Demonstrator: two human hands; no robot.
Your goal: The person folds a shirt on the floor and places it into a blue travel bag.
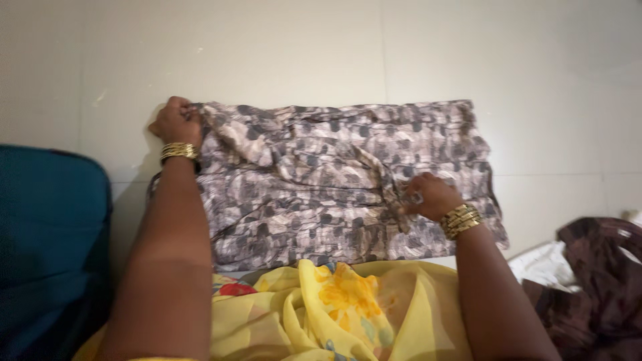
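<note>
At the far left a dark teal cushioned block sat beside the person's left forearm. The left hand reached out to the top left corner of a grey and beige mottled-print cloth garment, which lay spread flat on the pale tiled floor. Its fingers were curled shut into a fist, pinching a bunched edge of the fabric at that corner, and a stack of gold bangles circled the wrist just below.

The garment stretched across the middle of the view in a wide rectangle, creased and folded over along its upper left part. In front of it, nearest the camera, lay yellow flowered draped fabric.

The right hand rested on the lower right part of the garment, fingers bent inward and closed on a raised fold of the cloth, with gold bangles on that wrist too. At the far right a heap of dark brown patterned cloth lay on the floor, with a bit of white cloth beside it.
</note>
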